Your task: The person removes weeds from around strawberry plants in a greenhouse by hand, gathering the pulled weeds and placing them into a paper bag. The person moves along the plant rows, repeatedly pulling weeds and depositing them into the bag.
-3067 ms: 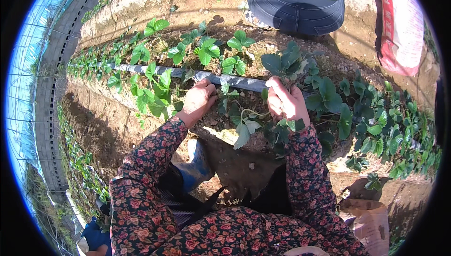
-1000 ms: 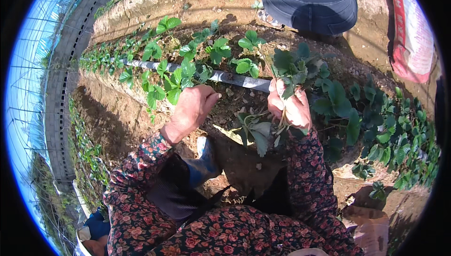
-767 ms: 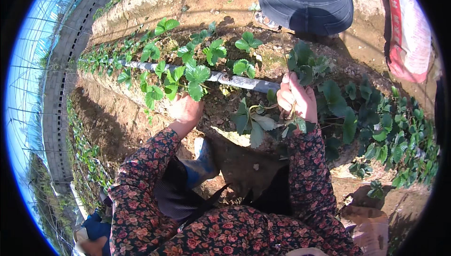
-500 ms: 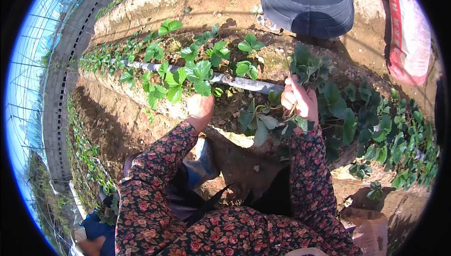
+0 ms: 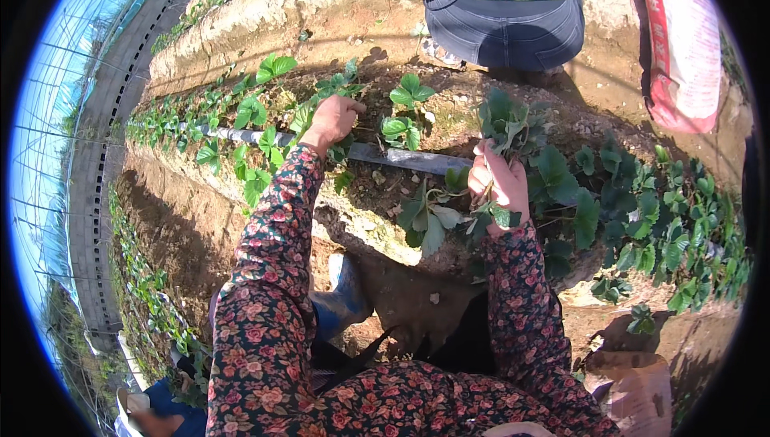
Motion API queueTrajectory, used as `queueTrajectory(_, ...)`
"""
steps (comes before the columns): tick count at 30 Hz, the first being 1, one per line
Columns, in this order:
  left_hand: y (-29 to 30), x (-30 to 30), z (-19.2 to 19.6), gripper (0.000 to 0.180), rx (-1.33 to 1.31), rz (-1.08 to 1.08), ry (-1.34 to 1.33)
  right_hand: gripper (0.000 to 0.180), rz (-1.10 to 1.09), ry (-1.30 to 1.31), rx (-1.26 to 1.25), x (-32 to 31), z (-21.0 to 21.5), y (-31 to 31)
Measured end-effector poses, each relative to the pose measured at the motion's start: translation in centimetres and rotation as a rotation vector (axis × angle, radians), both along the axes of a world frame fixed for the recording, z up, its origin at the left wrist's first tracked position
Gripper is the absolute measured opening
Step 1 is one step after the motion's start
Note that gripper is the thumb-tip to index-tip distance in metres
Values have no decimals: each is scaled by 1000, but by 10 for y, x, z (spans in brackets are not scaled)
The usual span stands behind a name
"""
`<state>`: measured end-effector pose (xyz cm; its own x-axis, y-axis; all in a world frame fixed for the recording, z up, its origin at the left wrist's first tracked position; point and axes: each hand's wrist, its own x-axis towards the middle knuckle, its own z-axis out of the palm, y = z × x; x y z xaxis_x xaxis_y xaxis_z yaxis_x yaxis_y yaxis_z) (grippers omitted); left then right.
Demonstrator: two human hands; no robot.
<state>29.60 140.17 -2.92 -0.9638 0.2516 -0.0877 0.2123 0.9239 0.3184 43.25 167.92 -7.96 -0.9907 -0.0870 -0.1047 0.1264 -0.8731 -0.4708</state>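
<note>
My right hand point(image 5: 499, 182) is closed around a bunch of leafy strawberry plants point(image 5: 507, 120), whose leaves rise above the fist while stems and more leaves hang below. Over a grey pipe point(image 5: 409, 158) along the soil ridge, my left hand point(image 5: 333, 122) reaches in among the rooted strawberry plants point(image 5: 399, 128). Its back faces up and its fingers are curled in; whatever they grip is hidden by the hand and leaves. Loose cut-looking leaves point(image 5: 431, 224) droop beside my right hand.
Ahead, another person crouches in dark jeans point(image 5: 505, 32). A red and white sack point(image 5: 682, 44) lies at the far right. Dense strawberry foliage point(image 5: 666, 220) covers the right ridge. My blue boot point(image 5: 343, 300) stands in the furrow. Another person in blue point(image 5: 172, 405) is at lower left.
My left hand has moved forward, from the near side of the pipe to the plants beyond it. My right hand keeps the bunch in nearly the same place. The whole view has shifted slightly.
</note>
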Motion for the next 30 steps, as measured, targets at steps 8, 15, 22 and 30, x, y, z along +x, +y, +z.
queueTrajectory(8, -34, -17, -24, 17, -150, 107, 100, 17, -73, -136, 140, 4, 11, 9)
queueTrajectory(15, -10, -9, -53, 49, -298, 319, 66, 17, -30, -136, 126, 2, 4, 0)
queueTrajectory(22, -26, -3, -50, 41, -64, 372, 75, 14, -62, -189, 182, 0, 7, 2)
queueTrajectory(30, -41, -30, -58, 21, -241, 217, 30, 13, -51, -146, 182, -2, -7, -2)
